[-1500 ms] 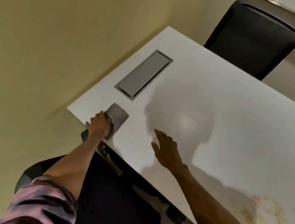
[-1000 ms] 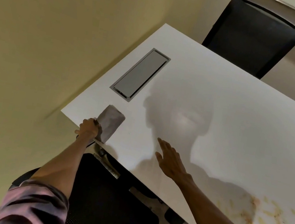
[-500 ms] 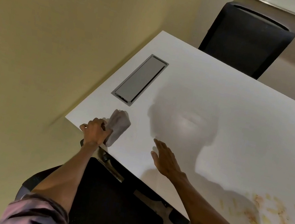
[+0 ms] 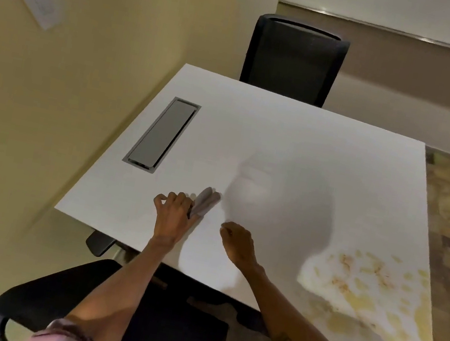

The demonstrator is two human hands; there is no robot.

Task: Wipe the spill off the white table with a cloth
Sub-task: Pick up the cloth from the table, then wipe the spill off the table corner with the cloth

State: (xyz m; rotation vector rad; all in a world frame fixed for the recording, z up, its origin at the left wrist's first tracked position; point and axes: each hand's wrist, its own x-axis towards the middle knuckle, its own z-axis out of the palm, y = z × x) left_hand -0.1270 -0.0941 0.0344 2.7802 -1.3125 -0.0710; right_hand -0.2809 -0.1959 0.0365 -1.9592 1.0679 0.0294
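The white table fills the middle of the head view. A yellow-brown spill is smeared over its near right corner. My left hand rests on the table near the front edge, shut on a folded grey cloth that sticks out past my fingers. My right hand hovers just to the right of it, fingers curled loosely, holding nothing. The cloth is well to the left of the spill and apart from it.
A grey cable hatch is set into the table's left side. A black chair stands at the far edge and another black chair sits below my arms. A yellow wall runs along the left.
My left hand has slid the cloth from the table's left front corner toward the middle. My right hand has curled its fingers. The view has swung right, showing more of the spill.
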